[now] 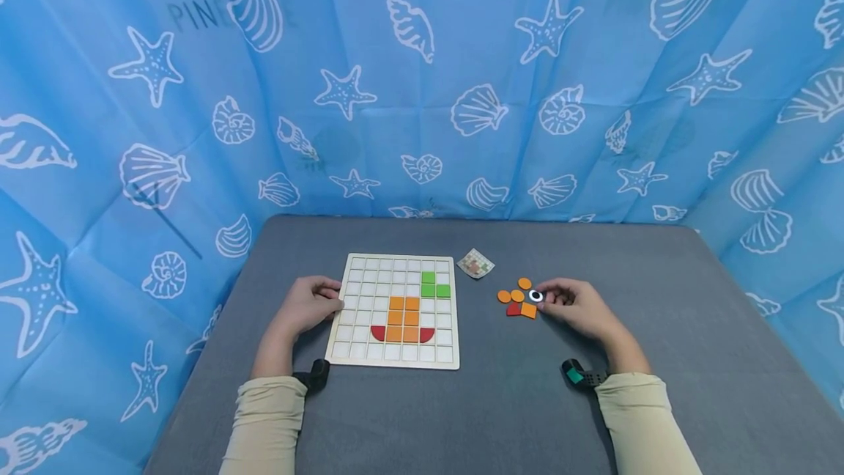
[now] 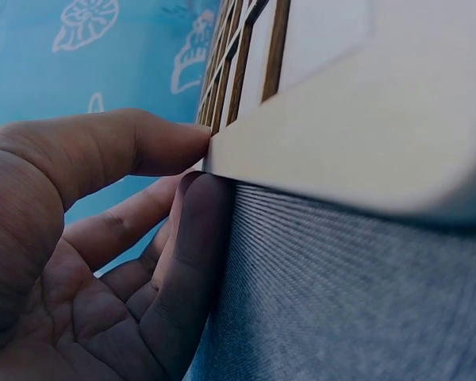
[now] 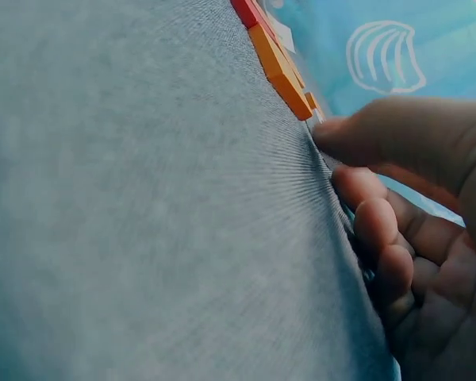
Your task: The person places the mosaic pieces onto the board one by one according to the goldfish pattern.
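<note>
A white gridded puzzle board (image 1: 359, 319) lies on the left half of the table. My left hand (image 1: 308, 306) pinches its left edge; in the left wrist view the thumb (image 2: 135, 143) is at the rim with the fingers below. Orange squares (image 1: 404, 319) stand in a block on the grid, flanked by red rounded pieces (image 1: 378, 333). Green squares (image 1: 428, 290) sit at its upper right. My right hand (image 1: 580, 305) pinches a round black-and-white eye piece (image 1: 530, 296) at the right edge of a small group of loose pieces.
Beside the eye piece lie orange discs (image 1: 504, 297), an orange square (image 1: 530, 311) and a red rounded piece (image 1: 513, 309). A small picture card (image 1: 476, 263) rests by the board's upper right corner. Blue curtain (image 1: 422, 94) surrounds the grey table (image 1: 501, 416).
</note>
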{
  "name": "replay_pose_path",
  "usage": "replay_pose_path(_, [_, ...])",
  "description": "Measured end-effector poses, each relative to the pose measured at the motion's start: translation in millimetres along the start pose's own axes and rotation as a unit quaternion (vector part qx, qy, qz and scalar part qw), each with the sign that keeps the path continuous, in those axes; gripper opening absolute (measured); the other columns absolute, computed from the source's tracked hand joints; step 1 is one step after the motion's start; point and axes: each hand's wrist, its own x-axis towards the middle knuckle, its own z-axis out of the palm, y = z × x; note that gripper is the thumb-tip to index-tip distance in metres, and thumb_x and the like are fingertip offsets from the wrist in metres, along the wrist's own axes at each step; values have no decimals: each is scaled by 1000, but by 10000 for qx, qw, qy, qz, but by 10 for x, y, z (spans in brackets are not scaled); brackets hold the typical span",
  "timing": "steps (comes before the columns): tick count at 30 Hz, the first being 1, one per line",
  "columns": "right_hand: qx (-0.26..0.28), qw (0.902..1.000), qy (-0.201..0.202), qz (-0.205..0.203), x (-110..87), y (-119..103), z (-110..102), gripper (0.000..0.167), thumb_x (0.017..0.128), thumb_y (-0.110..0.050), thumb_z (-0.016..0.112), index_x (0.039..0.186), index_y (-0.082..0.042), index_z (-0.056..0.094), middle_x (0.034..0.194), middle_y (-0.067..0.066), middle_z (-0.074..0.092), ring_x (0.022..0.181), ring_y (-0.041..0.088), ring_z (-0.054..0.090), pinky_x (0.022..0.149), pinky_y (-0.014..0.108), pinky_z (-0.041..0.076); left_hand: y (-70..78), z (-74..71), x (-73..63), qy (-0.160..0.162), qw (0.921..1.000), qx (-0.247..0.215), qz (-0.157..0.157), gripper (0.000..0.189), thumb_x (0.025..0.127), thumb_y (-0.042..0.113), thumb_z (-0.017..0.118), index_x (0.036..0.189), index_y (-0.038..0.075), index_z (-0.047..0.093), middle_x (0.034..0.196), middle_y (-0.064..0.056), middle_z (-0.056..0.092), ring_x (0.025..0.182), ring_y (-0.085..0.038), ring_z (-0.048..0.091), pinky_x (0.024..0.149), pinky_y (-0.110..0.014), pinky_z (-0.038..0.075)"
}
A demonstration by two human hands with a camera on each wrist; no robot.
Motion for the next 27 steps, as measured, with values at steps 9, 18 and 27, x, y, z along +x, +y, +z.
replay_pose_path(9, [-125, 9998, 60, 132, 45, -1, 0, 32, 95, -6, 77, 125, 4, 72, 90, 10, 64, 73, 11, 53, 62, 23, 45, 6, -10, 13, 2, 10000, 1, 49, 36, 92, 3, 75, 127, -5, 69, 103, -16, 70, 80, -19, 68, 70, -33, 63])
replay_pose_path(18, [-69, 9998, -14, 203, 39, -43, 16, 28, 95, -7, 78, 120, 5, 74, 87, 7, 64, 70, 12, 52, 61, 23, 44, 17, -15, -5, -6, 10000, 29, -14, 36, 93, 4, 75, 127, -3, 70, 102, -15, 71, 80, -20, 68, 70, -33, 62])
replay_pose_path(27, [-208, 9993, 118, 289, 35, -14, 5, 28, 95, -10, 79, 118, 5, 74, 90, 9, 66, 73, 11, 54, 63, 23, 47, 9, 2, -9, 26, 10000, 59, -14, 35, 93, 5, 75, 126, -3, 71, 102, -15, 71, 81, -20, 68, 70, -32, 61])
